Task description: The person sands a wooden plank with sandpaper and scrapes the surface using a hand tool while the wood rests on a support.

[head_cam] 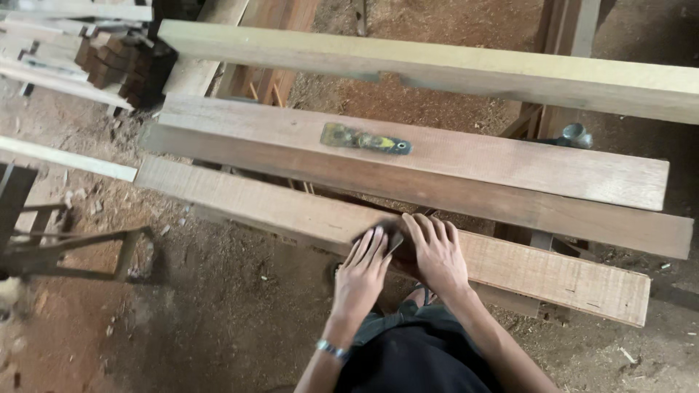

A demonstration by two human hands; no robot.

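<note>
On the nearest plank (255, 207), both hands lie flat side by side, left hand (362, 273) and right hand (437, 255), fingers narrow and pressing a small dark block (394, 239) at the plank's near edge, likely to bear down evenly. Bare plank runs free to either side; a scraper (364, 139) lies well apart on the next board (510, 156).

No packages, no labels, no signs, no screens anywhere in view here, from the upper left of the frame down to the lower right: just bare, unmarked surfaces.
</note>
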